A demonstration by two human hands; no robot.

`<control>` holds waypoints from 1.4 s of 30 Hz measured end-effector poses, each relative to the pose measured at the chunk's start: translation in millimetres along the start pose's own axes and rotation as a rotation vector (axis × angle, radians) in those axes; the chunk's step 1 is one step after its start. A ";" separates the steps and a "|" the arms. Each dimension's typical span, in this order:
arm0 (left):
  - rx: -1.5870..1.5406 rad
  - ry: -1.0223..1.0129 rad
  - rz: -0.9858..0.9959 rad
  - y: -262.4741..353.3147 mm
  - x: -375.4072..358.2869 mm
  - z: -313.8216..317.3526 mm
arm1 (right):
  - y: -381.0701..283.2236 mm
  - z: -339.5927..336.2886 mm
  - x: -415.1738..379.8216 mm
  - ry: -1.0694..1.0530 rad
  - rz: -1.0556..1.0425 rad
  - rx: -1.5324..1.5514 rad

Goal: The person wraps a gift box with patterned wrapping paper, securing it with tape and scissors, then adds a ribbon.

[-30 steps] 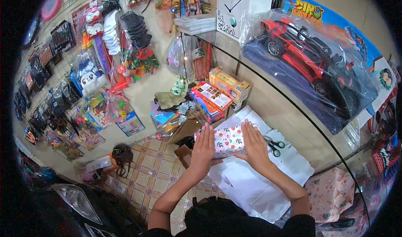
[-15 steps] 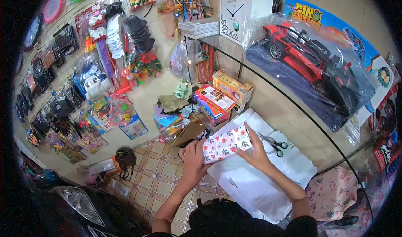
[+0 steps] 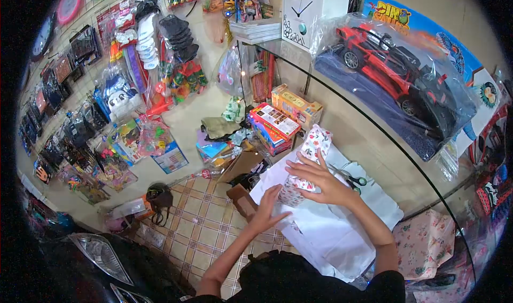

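A box wrapped in white floral paper (image 3: 317, 139) lies lengthwise over white paper sheets (image 3: 336, 244), its far end pointing up toward the stacked boxes. My right hand (image 3: 320, 182) spans the middle of the wrapped box, its fingers spread across the top and gripping the sides. At the near end, my left hand (image 3: 269, 211) is open, with thumb and fingers apart beside the box's end; whether it touches is hard to tell. Scissors with dark green handles (image 3: 357, 182) rest on the paper, partly hidden behind my right hand.
Colourful stacked boxes (image 3: 275, 124) and an orange box (image 3: 296, 106) stand beyond the paper. A glass edge (image 3: 368, 120) curves along the right, with a packaged red toy car (image 3: 390, 70) above. Brown cardboard (image 3: 243, 200) sits at left. Floral paper (image 3: 425, 244) lies at right.
The wrapped box has turned from crosswise to lengthwise. My left hand has let go of its left end and moved down and right; my right hand has shifted onto the box's top.
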State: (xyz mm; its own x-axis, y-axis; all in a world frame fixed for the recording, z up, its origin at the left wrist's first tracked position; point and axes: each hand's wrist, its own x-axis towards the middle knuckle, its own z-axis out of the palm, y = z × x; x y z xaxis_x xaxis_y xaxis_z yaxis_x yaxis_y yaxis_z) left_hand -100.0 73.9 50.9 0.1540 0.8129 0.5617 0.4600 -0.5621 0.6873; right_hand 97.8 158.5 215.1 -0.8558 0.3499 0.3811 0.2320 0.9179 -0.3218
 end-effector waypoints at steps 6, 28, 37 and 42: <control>0.163 0.028 0.298 32.0 66.3 -63.8 | 5.5 12.6 -13.9 0.231 -0.043 0.248; 0.535 -0.095 0.559 60.1 111.5 -94.6 | -6.0 35.1 -22.5 0.407 -0.060 -0.074; 0.328 -0.053 0.385 45.1 98.9 -87.7 | -3.8 30.3 -11.1 0.366 -0.127 -0.046; 0.132 0.080 0.251 47.9 85.6 -70.5 | -3.7 37.8 -5.6 0.427 -0.144 -0.095</control>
State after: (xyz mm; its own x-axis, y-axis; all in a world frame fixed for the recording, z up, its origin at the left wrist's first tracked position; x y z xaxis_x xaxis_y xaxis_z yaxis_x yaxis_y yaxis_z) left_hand -126.5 105.8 164.3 0.2106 0.6336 0.7444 0.5271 -0.7149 0.4594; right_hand 84.3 146.1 181.4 -0.6197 0.2451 0.7456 0.1833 0.9689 -0.1662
